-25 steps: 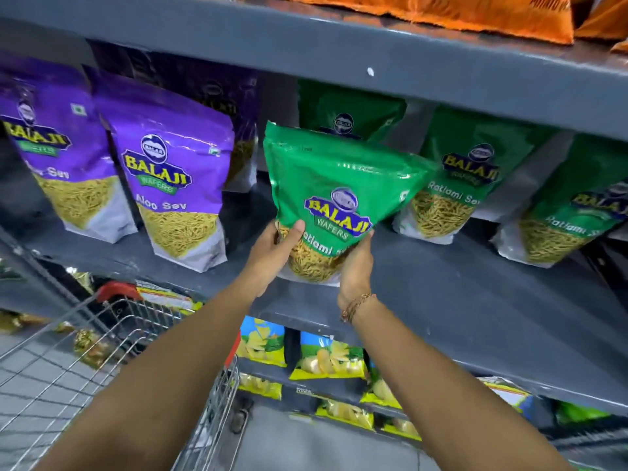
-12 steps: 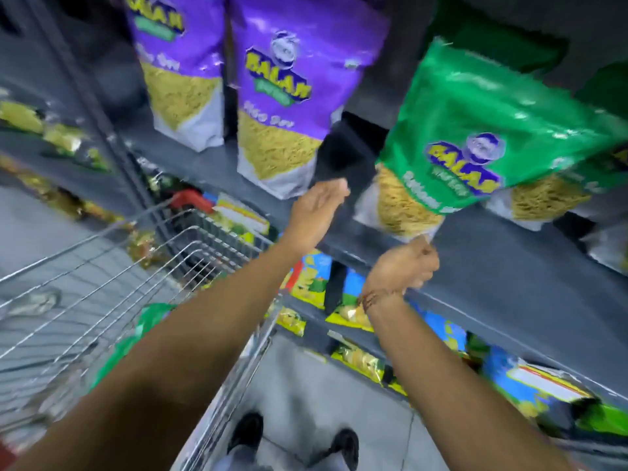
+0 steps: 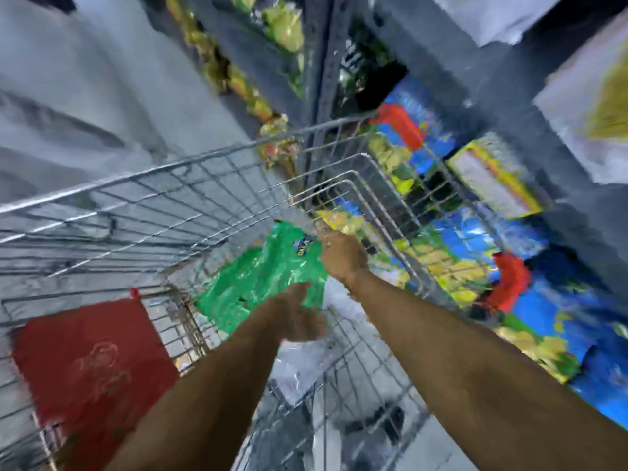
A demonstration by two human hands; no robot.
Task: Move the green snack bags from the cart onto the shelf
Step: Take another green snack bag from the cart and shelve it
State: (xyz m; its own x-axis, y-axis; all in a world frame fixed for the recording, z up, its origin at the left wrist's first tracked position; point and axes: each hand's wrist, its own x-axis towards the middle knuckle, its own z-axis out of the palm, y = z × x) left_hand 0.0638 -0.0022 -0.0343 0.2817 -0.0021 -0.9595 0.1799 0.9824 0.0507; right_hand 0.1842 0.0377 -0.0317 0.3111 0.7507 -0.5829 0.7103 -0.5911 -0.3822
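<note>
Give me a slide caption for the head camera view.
Both hands, left and right, reach a green snack bag in the wire cart.

There is just one camera, and it sits on my head. It looks down into the wire cart (image 3: pixel 190 205) right below me, very close. My two arms reach in from six o'clock. The shelf (image 3: pixel 560 137) runs from twelve to three o'clock. Everything looks blurry.

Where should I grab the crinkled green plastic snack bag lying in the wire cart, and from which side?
Judging from this blurred frame, take the green plastic snack bag by its two opposite ends, coming from above through the wire cart's open top. It lies slanted and flat, so both hands fit: the right hand is at its far end and the left hand at its near end.
</note>
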